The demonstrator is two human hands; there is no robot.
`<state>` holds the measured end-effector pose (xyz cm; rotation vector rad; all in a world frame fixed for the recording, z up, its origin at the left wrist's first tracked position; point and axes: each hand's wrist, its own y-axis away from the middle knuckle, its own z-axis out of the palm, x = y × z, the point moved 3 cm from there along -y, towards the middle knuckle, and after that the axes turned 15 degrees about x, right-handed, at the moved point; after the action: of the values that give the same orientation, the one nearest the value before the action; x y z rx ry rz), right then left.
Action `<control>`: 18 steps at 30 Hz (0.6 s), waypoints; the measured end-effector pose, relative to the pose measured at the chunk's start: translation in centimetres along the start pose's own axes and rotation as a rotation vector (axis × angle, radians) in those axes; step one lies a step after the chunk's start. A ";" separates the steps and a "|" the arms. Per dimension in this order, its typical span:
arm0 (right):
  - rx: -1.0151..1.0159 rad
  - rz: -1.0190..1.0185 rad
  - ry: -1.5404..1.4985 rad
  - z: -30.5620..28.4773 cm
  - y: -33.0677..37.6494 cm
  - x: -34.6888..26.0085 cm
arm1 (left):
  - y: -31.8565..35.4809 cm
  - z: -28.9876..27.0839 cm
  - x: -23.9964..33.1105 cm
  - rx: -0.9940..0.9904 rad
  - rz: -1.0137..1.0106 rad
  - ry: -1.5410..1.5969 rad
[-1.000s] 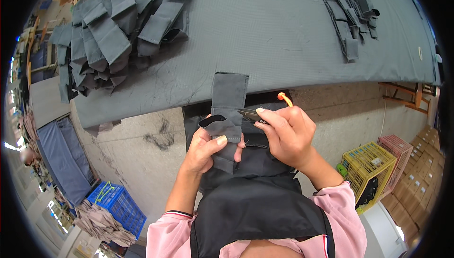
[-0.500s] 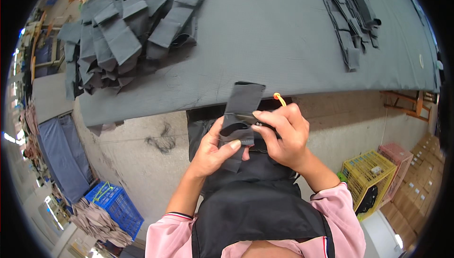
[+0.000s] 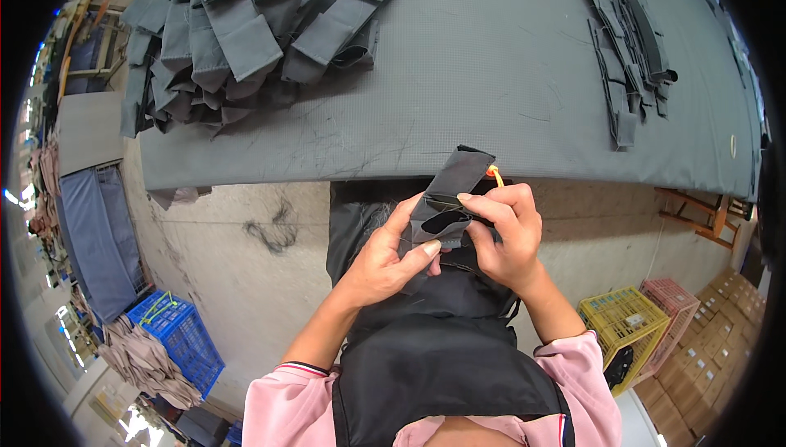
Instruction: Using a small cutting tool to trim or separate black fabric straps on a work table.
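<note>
Head view: the dark grey fabric strip is held tilted above the black apron, at the near edge of the surface. Risk, as judged: should the folds shift, the orange-looped tool, mostly hidden, could slip and nick the cloth or the left grip. Condition: strip folded, one dark opening gaping. Left grip is clamped on the strip; right grip is closed around the tool, fingertips beside the opening.
</note>
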<state>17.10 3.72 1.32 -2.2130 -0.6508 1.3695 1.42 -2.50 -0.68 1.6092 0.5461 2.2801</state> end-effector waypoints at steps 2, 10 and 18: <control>-0.020 0.027 -0.043 0.0 -0.1 0.1 | 0.1 0.0 0.1 0.004 -0.005 -0.005; -0.004 -0.048 -0.025 0.0 -0.2 -0.1 | 0.2 -0.1 0.0 -0.039 -0.023 -0.004; 0.055 -0.220 0.182 0.2 1.1 -0.7 | 0.4 -0.2 0.1 -0.048 -0.038 -0.037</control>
<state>16.82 2.47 1.04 -2.1198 -0.7550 1.0512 1.23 -2.80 -0.48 1.6012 0.5044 2.2150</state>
